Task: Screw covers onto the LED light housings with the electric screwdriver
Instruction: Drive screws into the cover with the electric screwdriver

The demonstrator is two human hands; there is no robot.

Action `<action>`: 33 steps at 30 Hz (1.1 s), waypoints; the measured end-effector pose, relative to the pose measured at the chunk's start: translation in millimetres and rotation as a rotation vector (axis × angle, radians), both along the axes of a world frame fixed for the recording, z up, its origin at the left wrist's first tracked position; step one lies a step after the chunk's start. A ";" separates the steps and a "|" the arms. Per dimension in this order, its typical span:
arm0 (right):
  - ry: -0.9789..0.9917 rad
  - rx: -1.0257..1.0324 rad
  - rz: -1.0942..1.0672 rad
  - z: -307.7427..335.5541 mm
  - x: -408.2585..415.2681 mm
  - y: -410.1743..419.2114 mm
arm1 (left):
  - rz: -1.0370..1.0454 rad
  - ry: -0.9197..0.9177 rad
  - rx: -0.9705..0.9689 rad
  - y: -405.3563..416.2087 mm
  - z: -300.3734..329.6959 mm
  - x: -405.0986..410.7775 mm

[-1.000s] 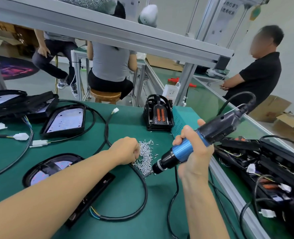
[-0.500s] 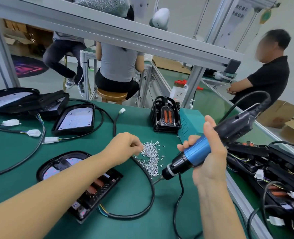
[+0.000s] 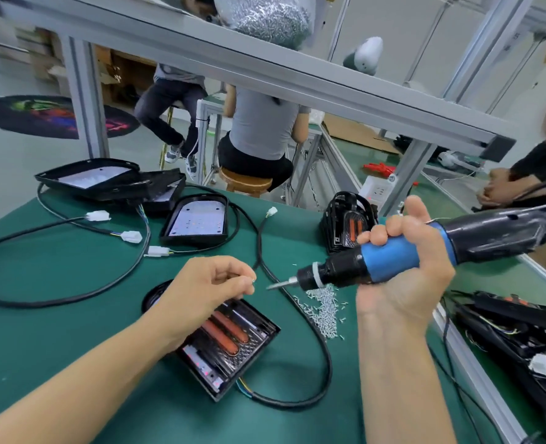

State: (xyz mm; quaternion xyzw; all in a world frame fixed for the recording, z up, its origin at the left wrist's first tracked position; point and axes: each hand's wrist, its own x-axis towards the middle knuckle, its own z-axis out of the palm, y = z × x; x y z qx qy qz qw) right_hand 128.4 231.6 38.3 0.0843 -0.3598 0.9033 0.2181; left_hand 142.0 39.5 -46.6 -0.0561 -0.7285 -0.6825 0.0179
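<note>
A black LED light housing (image 3: 230,350) lies open on the green table, with two orange cells inside and a black cable at its near corner. My left hand (image 3: 211,286) hovers over its far end and pinches a small screw (image 3: 253,279) between thumb and forefinger. My right hand (image 3: 403,270) grips the blue and black electric screwdriver (image 3: 390,259), held level in the air. Its bit (image 3: 278,284) points left at the screw, a short gap away. A pile of loose screws (image 3: 321,307) lies just right of the housing.
Other light housings (image 3: 196,222) (image 3: 105,181) and white connectors (image 3: 131,236) lie at the back left. A black housing (image 3: 347,222) stands upright at the back. More housings and wires fill the right bench (image 3: 521,334). People sit behind the metal frame (image 3: 297,78).
My left hand left the screw pile and came back over the housing with a screw pinched. My right hand lifted the screwdriver and swung its bit toward that screw.
</note>
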 end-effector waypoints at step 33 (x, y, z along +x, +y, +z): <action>-0.027 0.174 0.192 -34.4 -3.5 -115.4 | 0.495 0.204 -0.753 -76.3 -36.1 37.1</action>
